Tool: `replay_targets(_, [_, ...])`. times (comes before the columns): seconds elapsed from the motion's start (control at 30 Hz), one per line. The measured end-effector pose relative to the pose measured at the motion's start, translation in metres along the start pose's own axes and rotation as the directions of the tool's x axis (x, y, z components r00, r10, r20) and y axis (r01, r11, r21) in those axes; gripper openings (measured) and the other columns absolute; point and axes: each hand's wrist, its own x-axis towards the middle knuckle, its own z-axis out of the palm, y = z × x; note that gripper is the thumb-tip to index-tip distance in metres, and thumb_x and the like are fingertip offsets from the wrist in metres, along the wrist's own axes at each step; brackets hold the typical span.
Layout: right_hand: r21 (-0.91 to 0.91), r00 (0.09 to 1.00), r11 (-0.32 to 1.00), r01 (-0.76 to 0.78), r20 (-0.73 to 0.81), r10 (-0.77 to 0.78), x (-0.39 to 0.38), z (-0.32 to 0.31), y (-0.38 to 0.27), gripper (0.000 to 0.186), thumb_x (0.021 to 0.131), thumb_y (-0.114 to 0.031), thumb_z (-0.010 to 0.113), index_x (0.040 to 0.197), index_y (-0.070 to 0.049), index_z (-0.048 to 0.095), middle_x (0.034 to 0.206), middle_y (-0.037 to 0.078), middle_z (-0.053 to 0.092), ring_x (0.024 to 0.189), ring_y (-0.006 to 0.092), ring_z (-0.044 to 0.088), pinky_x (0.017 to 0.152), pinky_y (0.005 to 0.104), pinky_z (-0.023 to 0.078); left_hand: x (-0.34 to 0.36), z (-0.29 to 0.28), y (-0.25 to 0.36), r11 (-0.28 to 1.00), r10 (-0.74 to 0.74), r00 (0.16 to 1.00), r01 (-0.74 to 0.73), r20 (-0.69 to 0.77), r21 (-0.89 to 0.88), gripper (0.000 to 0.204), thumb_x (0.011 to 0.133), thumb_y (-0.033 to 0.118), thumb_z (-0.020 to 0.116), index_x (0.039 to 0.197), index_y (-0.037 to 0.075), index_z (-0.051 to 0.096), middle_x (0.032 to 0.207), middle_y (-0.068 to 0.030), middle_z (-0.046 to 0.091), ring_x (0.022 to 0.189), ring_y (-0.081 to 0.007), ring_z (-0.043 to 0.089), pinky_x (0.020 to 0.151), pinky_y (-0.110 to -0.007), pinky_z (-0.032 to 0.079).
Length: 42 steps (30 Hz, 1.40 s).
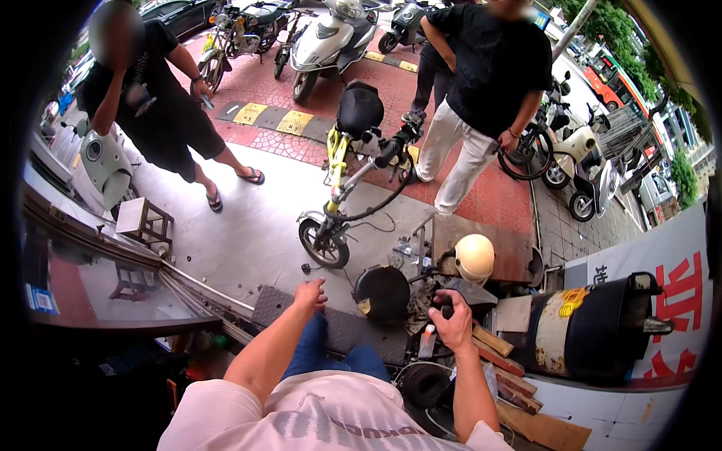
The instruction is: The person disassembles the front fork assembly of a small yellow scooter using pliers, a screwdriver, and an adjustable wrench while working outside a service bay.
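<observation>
At the shop threshold, your right hand gripped a small dark part above the parts heap; your left hand hung loosely curled, empty. Judged step: sorting parts; next needs a steady lift. Right: white banner, red characters; black drum, yellow sticker.

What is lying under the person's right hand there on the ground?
Under the right hand lie a small pale bottle, dark cables and wooden planks, beside a round black wheel. The hand grips something dark; its fingers cover it.
</observation>
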Motion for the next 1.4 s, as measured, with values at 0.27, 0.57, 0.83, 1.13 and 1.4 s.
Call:
replay_targets(0.27, [-0.175,0.901,0.89,0.421,-0.03,-0.433,0.311,0.049,-0.101,0.083,0.076,-0.024,0.093,0.146,-0.004,0.053,0.145,0.015,0.056,0.102,0.0215,0.063,0.082,0.0349,0.056,0.237,0.121,0.225,0.957,-0.075,0.982,0.119,0.172,-0.263,0.09,0.088,0.044,0.078,0.159,0.005,0.038,0.159,-0.0262,0.039,0.128,-0.0481,0.059,0.095,-0.059,0.055])
replay_targets(0.57, [-0.311,0.819,0.794,0.522,0.443,-0.365,0.428,0.086,-0.119,0.08,0.066,-0.022,0.094,0.136,-0.008,0.058,0.153,0.023,0.053,0.134,0.042,0.06,0.107,0.047,0.054,0.304,0.15,0.268,0.756,-0.252,0.868,0.453,0.428,-0.473,0.083,0.08,0.014,0.076,0.154,0.007,0.039,0.169,-0.0254,0.022,0.133,-0.0458,0.057,0.104,-0.063,0.05])
replay_targets(0.83, [-0.292,0.858,0.84,0.458,0.393,-0.331,0.443,0.104,-0.131,0.07,0.061,-0.024,0.098,0.119,-0.008,0.06,0.143,0.02,0.06,0.128,0.0407,0.064,0.102,0.0466,0.056,0.317,0.158,0.274,0.57,-0.269,0.889,0.457,0.37,-0.683,0.027,0.079,0.006,0.07,0.104,0.004,0.062,0.12,-0.0148,0.059,0.128,-0.0406,0.06,0.104,-0.059,0.049])
replay_targets(1.13, [-0.362,0.85,0.821,0.442,0.461,-0.255,0.453,0.105,-0.145,0.077,0.053,-0.031,0.101,0.115,-0.011,0.06,0.14,0.02,0.06,0.115,0.0411,0.069,0.092,0.0472,0.06,0.327,0.162,0.262,0.241,-0.253,0.826,0.557,0.503,-0.795,0.01,0.087,-0.005,0.056,0.082,0.004,0.056,0.079,-0.0065,0.056,0.07,-0.0221,0.056,0.075,-0.042,0.056])
replay_targets(1.4, [-0.322,0.85,0.831,0.453,0.438,-0.293,0.446,0.104,-0.134,0.07,0.055,-0.035,0.101,0.106,-0.007,0.063,0.136,0.022,0.062,0.114,0.0402,0.07,0.094,0.0462,0.059,0.309,0.163,0.227,0.398,-0.225,0.874,0.486,0.431,-0.778,0.025,0.082,-0.004,0.058,0.104,0.008,0.058,0.071,-0.0038,0.052,0.058,-0.0182,0.05,0.069,-0.042,0.053])
